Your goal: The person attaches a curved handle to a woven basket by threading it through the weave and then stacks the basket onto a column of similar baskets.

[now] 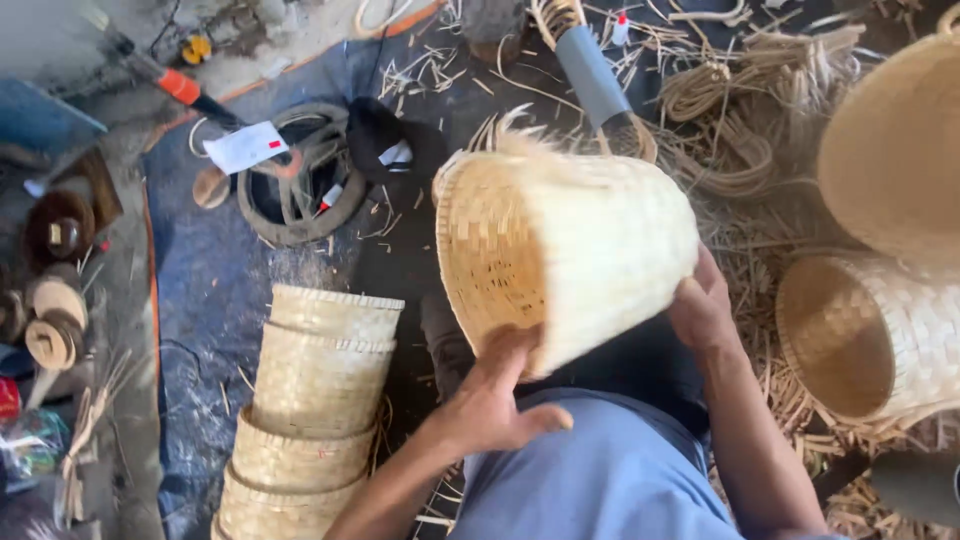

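Seen from above: pale woven basket (570, 250) held tipped on its side over the lap, open mouth turned to the left, loose unwoven strips bristling along its upper edge. Left hand (495, 395) under the basket's rim, fingers curled up onto the lower edge of the mouth, grip closed on the weave. Right hand (700, 305) pressed against the basket's closed end on the right, fingers wrapped round its lower corner, holding it. Blue trouser leg (600, 470) below both hands.

To the left on the dark blue floor mat (200, 300), a stack of nested woven baskets (310, 410) lying slanted, rims toward the upper right. To the right, a second basket (870, 335) on its side amid scattered cane offcuts (770, 240), mouth facing left; above it, a large rounded woven basket (895, 150) cut off by the frame's edge. Beyond the held basket, coils of cane (720, 120), a grey-blue cylinder (592, 75), a dark ring-shaped frame (300, 190) with a white card (245, 147) lying at its upper left edge, and an orange-handled tool (170, 80). Round wooden discs (55, 320) at far left
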